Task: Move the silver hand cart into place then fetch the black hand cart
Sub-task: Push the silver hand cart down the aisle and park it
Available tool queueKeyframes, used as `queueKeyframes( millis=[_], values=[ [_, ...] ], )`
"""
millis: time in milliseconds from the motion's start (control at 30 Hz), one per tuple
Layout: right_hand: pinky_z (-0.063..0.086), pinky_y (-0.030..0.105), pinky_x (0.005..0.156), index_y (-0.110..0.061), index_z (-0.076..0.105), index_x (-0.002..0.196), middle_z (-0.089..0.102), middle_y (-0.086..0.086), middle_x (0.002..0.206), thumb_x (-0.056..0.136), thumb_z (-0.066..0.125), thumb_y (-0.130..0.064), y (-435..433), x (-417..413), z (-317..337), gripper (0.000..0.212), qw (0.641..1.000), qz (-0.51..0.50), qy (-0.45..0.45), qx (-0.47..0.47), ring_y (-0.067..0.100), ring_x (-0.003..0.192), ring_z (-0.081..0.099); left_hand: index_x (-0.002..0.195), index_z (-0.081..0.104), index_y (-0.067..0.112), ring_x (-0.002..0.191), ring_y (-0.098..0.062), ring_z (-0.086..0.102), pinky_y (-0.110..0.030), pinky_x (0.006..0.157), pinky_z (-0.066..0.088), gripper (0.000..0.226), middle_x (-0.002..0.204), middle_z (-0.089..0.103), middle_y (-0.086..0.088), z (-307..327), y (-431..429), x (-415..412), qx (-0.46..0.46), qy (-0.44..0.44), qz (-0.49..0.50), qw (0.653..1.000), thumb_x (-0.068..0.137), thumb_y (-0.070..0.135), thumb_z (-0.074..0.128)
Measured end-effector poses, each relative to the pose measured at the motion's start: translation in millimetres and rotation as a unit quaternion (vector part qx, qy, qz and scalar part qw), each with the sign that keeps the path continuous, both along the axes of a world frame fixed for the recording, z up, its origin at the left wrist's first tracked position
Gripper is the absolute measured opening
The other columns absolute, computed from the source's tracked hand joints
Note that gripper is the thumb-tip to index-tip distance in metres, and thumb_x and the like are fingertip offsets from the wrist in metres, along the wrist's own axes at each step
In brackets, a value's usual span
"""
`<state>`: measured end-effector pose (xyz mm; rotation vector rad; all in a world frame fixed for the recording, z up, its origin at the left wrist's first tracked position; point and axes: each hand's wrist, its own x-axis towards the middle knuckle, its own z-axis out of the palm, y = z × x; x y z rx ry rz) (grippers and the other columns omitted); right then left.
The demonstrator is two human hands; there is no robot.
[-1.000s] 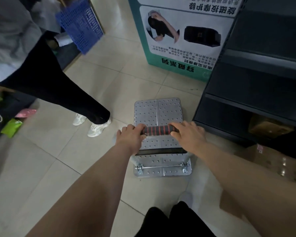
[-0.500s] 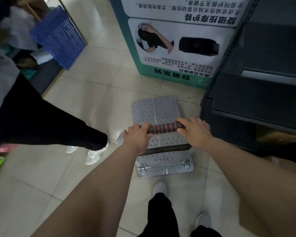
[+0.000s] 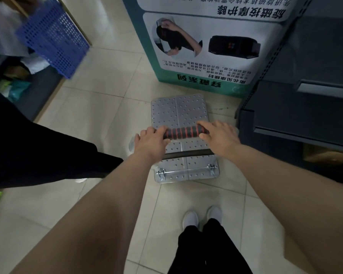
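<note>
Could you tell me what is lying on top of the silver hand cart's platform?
The silver hand cart carries no load on the deck that shows. Left hand and right hand grip the foam handle, which hides a strip of deck; wheels beneath are unseen.

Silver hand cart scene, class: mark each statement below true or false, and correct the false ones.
1. Both the left hand and the right hand grip the foam handle. True.
2. The silver hand cart carries a cardboard box. False: its deck is bare.
3. A blue basket is at upper left. True.
4. The cart stands left of the basket. False: it stands right of it, beside the dark shelving.
</note>
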<state>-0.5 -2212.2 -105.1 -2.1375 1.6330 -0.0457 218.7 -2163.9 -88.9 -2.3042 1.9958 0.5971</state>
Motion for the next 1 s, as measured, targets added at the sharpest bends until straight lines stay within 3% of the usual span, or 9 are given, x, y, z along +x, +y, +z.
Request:
queueKeyframes(
  millis=[167, 533, 700, 867, 1000],
  values=[
    [0.024, 0.053, 0.109, -0.044, 0.030, 0.136, 0.051, 0.003, 0.127, 0.094, 0.040, -0.045, 1, 1, -4, 0.043, 1.000, 0.020, -0.006, 0.007, 0.027, 0.121, 0.041, 0.127, 0.039, 0.036, 0.113, -0.034, 0.043, -0.052, 0.104, 0.027, 0.034, 0.121, 0.048, -0.011, -1, 1, -1, 0.006, -0.016, 0.014, 1.000, 0.093, 0.039, 0.043],
    [0.028, 0.049, 0.102, -0.042, 0.027, 0.140, 0.051, 0.004, 0.128, 0.095, 0.037, -0.044, -6, -4, 6, 0.046, 0.998, 0.049, 0.024, -0.006, 0.027, 0.122, 0.041, 0.135, 0.035, 0.033, 0.121, -0.033, 0.039, -0.046, 0.102, 0.029, 0.042, 0.127, 0.046, -0.015, 3, -6, -15, 0.033, -0.030, 0.061, 0.997, 0.094, 0.034, 0.041],
    [0.027, 0.051, 0.105, -0.041, 0.020, 0.143, 0.045, 0.005, 0.138, 0.095, 0.039, -0.045, -8, -6, 10, 0.052, 0.997, 0.068, 0.024, 0.021, 0.027, 0.128, 0.037, 0.145, 0.020, 0.033, 0.136, -0.034, 0.023, -0.048, 0.111, 0.021, 0.059, 0.147, 0.029, -0.017, 13, -3, -29, 0.017, -0.007, 0.097, 0.995, 0.092, 0.031, 0.044],
    [0.011, 0.055, 0.115, -0.035, 0.013, 0.146, 0.021, 0.005, 0.156, 0.093, 0.042, -0.046, 8, -29, 20, 0.062, 0.998, 0.057, 0.005, -0.008, 0.027, 0.144, 0.015, 0.144, 0.024, 0.031, 0.137, -0.036, 0.021, -0.053, 0.111, 0.023, 0.060, 0.151, 0.023, -0.016, 37, -4, -59, -0.004, -0.037, 0.001, 0.999, 0.091, 0.034, 0.051],
    [0.011, 0.054, 0.115, -0.026, 0.023, 0.143, 0.026, 0.004, 0.153, 0.094, 0.041, -0.041, 48, -74, 25, 0.055, 1.000, -0.017, 0.017, -0.008, 0.025, 0.142, 0.018, 0.144, 0.026, 0.029, 0.137, -0.035, 0.024, -0.052, 0.110, 0.022, 0.057, 0.151, 0.026, -0.014, 51, -5, -88, -0.014, -0.059, -0.114, 0.992, 0.092, 0.033, 0.049]
  ],
)
